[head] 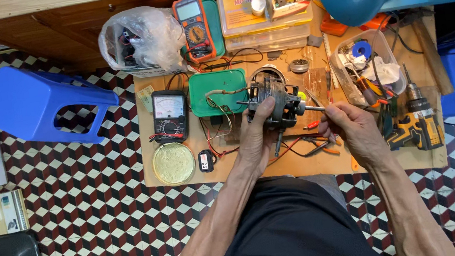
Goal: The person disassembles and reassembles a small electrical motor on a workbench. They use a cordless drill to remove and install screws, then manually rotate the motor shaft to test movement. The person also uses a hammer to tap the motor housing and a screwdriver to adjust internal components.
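Above the wooden board [301, 165], you hold a small electric motor [275, 103].
Your left hand [256, 136] is closed around its body; your right hand [348, 124] pinches the shaft [314, 109]. It looks heavy and stiff; grip the casing, not the thin wires [222, 95].

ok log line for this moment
left hand grips fan motor | right hand pinches motor shaft | motor held above wooden board | analog multimeter left

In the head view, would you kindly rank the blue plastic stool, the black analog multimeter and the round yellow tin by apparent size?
1. Blue plastic stool, largest, though it sits on the floor, farther away.
2. Black analog multimeter.
3. Round yellow tin, only slightly smaller.
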